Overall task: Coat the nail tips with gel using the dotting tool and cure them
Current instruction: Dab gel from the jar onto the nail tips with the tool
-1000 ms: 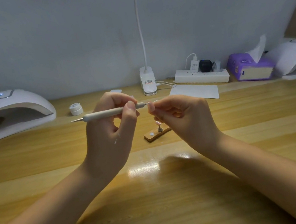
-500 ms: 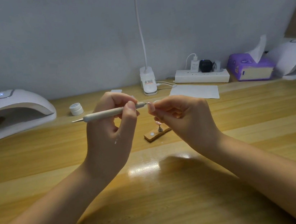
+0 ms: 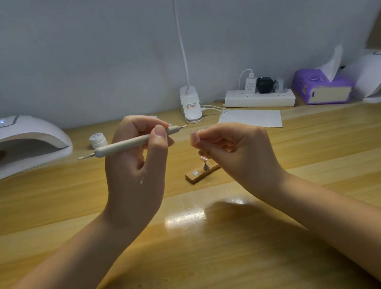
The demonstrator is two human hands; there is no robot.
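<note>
Up above the tabletop [image 3: 330,150], the left hand [image 3: 136,166] pinches the dotting tool [image 3: 131,142] lying sideways, its tip pointing right. Just apart, right-hand fingers [image 3: 210,139] pinch a nail tip [image 3: 193,137].

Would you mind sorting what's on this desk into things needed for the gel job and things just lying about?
In use: dotting tool, nail tip, gel pot, wooden holder, curing lamp.
Lying about: tissue box, power strip, paper sheet.

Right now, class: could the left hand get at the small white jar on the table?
Probably yes, though not freely. The jar stands uncovered just left of the left hand with bare table around it, but that hand grips the dotting tool, so it would have to free its fingers first.
</note>
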